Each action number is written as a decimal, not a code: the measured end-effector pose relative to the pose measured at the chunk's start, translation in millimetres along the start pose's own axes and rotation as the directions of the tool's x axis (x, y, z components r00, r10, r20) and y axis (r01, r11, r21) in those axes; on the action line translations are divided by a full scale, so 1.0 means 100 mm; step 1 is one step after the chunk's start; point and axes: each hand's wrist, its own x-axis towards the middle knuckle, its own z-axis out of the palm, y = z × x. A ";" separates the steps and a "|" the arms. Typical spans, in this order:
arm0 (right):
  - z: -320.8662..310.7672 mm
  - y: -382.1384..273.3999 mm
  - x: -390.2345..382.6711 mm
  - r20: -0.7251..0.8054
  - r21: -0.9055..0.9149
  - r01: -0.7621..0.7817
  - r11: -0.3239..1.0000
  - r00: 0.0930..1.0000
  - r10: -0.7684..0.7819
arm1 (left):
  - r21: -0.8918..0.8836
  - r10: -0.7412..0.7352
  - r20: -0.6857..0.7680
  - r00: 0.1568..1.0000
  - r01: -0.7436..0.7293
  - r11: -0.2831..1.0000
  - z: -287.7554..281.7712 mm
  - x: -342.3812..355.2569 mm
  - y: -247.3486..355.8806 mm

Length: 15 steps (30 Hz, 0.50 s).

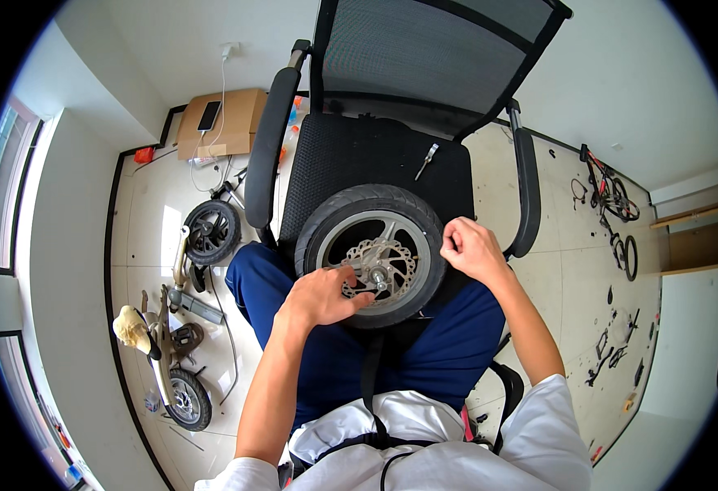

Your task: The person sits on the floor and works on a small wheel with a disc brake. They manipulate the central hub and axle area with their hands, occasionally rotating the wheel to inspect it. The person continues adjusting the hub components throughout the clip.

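Observation:
A spoked wheel with a black tyre (pixel 362 196) lies flat across the front of the chair seat, close to my knees. Its brake disc (pixel 400 255) faces up, with the axle end (pixel 379 280) sticking out at the middle. Over the left part of the disc is my left hand (pixel 318 296), thumb and fingers apart beside the hub; whether the fingertips touch the metal is unclear. My right hand (pixel 475 250) is at the tyre's right edge, fingers curled together. Anything inside that curl is hidden. A small silver-ended tool (pixel 428 160) rests on the seat beyond the wheel.
The black office chair (pixel 310 159) has armrests on both sides. On the left floor lie a partly dismantled small-wheeled vehicle (pixel 185 397), another wheel (pixel 212 231) and a cardboard box (pixel 244 119) with a phone (pixel 209 116). Bicycle parts (pixel 617 348) and a bicycle (pixel 609 188) lie at right.

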 end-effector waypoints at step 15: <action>0.80 0.38 0.03 0.148 0.756 -0.348 0.554 0.916 0.372 | 0.061 0.104 -0.249 0.963 -0.091 0.994 0.04 -0.06 0.04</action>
